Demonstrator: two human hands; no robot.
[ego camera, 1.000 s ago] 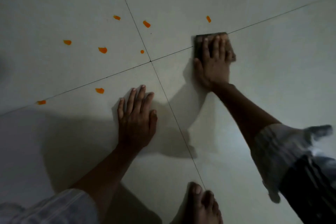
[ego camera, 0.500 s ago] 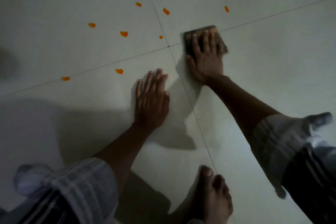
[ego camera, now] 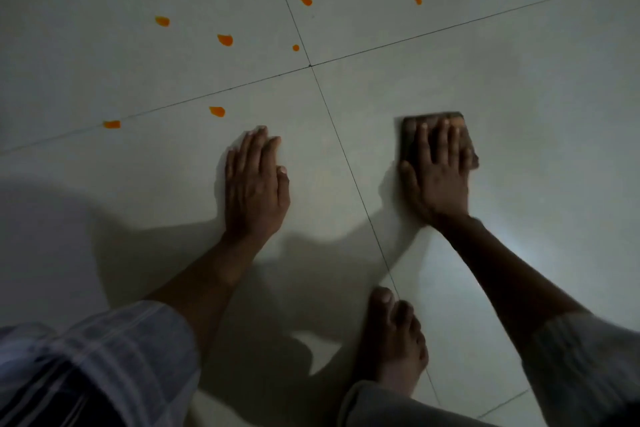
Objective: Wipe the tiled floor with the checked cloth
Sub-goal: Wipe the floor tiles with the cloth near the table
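Observation:
A small dark folded cloth (ego camera: 465, 135) lies flat on the pale tiled floor (ego camera: 519, 97), right of the tile joint. My right hand (ego camera: 436, 173) presses down on it with fingers spread, covering most of it. Flat on the tile to the left of the joint rests my left hand (ego camera: 254, 184), fingers together and holding nothing. Several orange spots mark the floor beyond my hands, such as one (ego camera: 217, 111) just ahead of my left hand and another (ego camera: 225, 39) farther off.
My bare foot (ego camera: 393, 340) stands on the floor between my forearms, near the joint line. Striped sleeves (ego camera: 100, 357) fill the bottom corners. Dark grout lines cross at a point (ego camera: 310, 65) ahead of my hands. The room is dim.
My right hand has dragged the cloth back toward me, from beside the grout crossing to well below it on the right tile. The left hand stays planted.

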